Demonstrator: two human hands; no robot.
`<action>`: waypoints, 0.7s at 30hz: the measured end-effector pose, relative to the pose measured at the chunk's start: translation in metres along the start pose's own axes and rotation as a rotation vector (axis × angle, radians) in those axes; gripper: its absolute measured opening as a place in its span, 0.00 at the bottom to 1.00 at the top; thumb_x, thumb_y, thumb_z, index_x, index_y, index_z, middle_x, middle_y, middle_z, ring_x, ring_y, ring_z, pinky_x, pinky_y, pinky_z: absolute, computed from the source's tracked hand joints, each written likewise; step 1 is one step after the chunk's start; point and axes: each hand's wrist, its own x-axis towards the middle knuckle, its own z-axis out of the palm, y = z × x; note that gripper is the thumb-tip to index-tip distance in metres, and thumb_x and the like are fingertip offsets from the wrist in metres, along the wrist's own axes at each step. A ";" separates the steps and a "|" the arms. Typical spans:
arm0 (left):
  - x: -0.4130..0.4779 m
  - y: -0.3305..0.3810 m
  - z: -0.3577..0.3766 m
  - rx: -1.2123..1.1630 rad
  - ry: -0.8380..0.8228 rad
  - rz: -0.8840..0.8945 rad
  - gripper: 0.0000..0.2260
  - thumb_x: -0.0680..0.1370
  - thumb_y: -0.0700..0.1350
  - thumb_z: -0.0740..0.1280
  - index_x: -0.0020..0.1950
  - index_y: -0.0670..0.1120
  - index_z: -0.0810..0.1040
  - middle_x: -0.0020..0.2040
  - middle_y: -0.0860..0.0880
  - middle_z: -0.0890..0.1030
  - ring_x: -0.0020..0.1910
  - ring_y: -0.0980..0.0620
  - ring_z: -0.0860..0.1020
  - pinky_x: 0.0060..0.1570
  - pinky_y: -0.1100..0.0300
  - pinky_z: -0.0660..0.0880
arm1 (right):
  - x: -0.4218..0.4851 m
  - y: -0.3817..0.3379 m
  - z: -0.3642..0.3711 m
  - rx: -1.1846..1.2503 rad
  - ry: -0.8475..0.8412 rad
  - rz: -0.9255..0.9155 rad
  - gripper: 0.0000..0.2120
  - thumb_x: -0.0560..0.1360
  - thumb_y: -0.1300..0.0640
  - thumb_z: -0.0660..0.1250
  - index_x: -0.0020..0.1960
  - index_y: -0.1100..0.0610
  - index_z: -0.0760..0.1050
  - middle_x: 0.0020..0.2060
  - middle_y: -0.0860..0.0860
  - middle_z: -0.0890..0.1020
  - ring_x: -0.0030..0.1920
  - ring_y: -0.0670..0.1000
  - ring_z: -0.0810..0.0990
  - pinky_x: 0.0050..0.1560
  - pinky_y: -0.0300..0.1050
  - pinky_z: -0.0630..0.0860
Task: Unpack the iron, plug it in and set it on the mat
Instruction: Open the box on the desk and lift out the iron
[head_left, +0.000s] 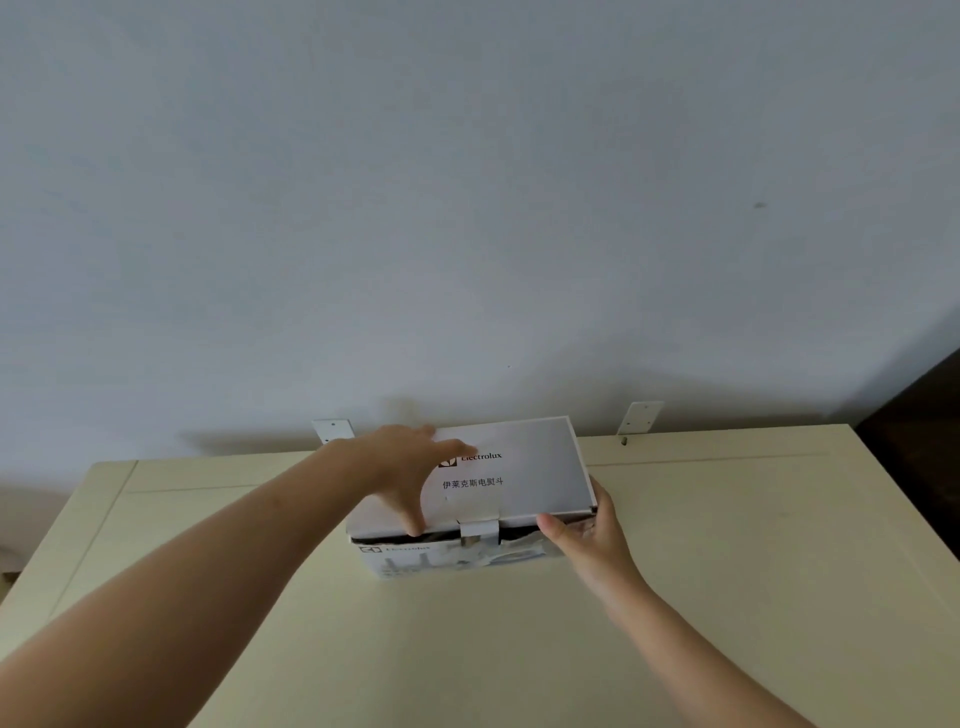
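- The white cardboard box (415, 560) printed "Electrolux" sits at the back middle of the table (727, 561), its far side close to the wall (467, 208).
- Its lid (540, 467) is down or nearly so. A dark slit shows under the front edge, and what is inside cannot be seen.
- A white tab (479, 530) folds over the middle of the lid's front edge. The print on the box front is blurred, and the front looks torn near the right corner.
- The left hand (405, 467) lies on the left part of the lid and covers the start of the logo. Its fingers are straight and spread toward the far edge, and the thumb reaches down over the front edge.
- The right hand (587, 540) grips the box's near right corner. The thumb is on the lid's front edge and the fingers curl round the right side, where their tips are hidden.
- Two white metal brackets (332, 430) (641, 415) stand where table meets wall, one on each side of the box.
- A dark piece of furniture (919, 441) is cut off at the right edge.
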 end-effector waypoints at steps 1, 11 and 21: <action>0.001 -0.001 -0.001 -0.011 -0.008 0.003 0.48 0.61 0.55 0.76 0.73 0.64 0.50 0.70 0.46 0.64 0.63 0.44 0.72 0.63 0.53 0.70 | 0.001 0.000 0.000 0.004 -0.002 -0.001 0.33 0.67 0.64 0.75 0.66 0.55 0.61 0.51 0.49 0.80 0.40 0.35 0.82 0.38 0.29 0.76; 0.002 -0.006 -0.010 -0.047 -0.023 0.019 0.46 0.61 0.54 0.76 0.72 0.64 0.53 0.67 0.49 0.68 0.62 0.45 0.72 0.60 0.54 0.70 | 0.005 -0.002 0.001 -0.024 0.009 0.018 0.39 0.66 0.62 0.76 0.71 0.59 0.59 0.50 0.48 0.80 0.41 0.37 0.82 0.40 0.31 0.77; 0.000 0.011 0.017 0.189 0.050 -0.084 0.52 0.64 0.69 0.67 0.76 0.50 0.42 0.77 0.40 0.51 0.76 0.43 0.53 0.71 0.36 0.48 | -0.041 -0.005 0.033 -0.790 0.357 -0.560 0.18 0.65 0.43 0.66 0.52 0.50 0.73 0.49 0.54 0.78 0.51 0.51 0.71 0.52 0.46 0.65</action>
